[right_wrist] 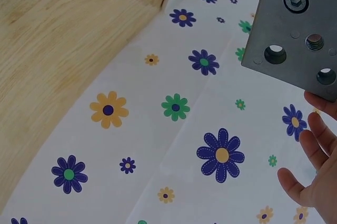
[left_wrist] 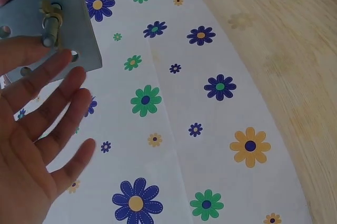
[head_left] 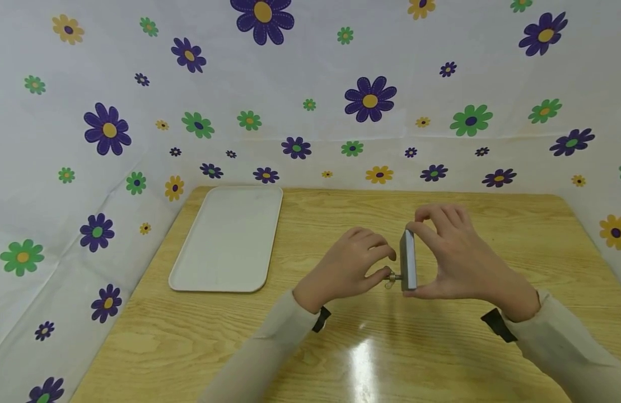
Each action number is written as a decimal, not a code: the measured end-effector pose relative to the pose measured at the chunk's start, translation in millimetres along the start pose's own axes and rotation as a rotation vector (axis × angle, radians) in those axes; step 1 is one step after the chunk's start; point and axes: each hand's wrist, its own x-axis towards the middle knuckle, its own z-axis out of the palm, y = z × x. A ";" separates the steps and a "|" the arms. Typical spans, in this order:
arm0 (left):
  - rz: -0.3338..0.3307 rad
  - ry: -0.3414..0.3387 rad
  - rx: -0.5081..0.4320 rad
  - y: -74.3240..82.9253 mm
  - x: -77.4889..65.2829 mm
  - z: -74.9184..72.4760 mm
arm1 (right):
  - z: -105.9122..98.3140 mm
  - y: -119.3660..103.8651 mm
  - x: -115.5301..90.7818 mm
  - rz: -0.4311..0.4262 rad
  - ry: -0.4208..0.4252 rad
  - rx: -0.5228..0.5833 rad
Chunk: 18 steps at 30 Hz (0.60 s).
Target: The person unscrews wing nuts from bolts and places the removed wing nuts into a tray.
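A thick square metal plate stands on edge in the air above the table, gripped by my right hand with thumb at the lower edge and index finger at the top. From its left face sticks out a bolt carrying a brass-coloured wing nut. My left hand is at the bolt's free end, thumb tip right beside it and index finger apart, the other fingers loosely spread. On the plate's other face, a hex-socket screw head sits in one corner hole, with several holes around it.
A white rectangular tray lies at the left back of the wooden table. Behind and beside the table hangs a white cloth printed with flowers.
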 end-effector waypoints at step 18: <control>0.093 -0.003 -0.006 3.0 -9.1 6.7 | 1.1 1.1 -1.3 0.005 0.004 0.000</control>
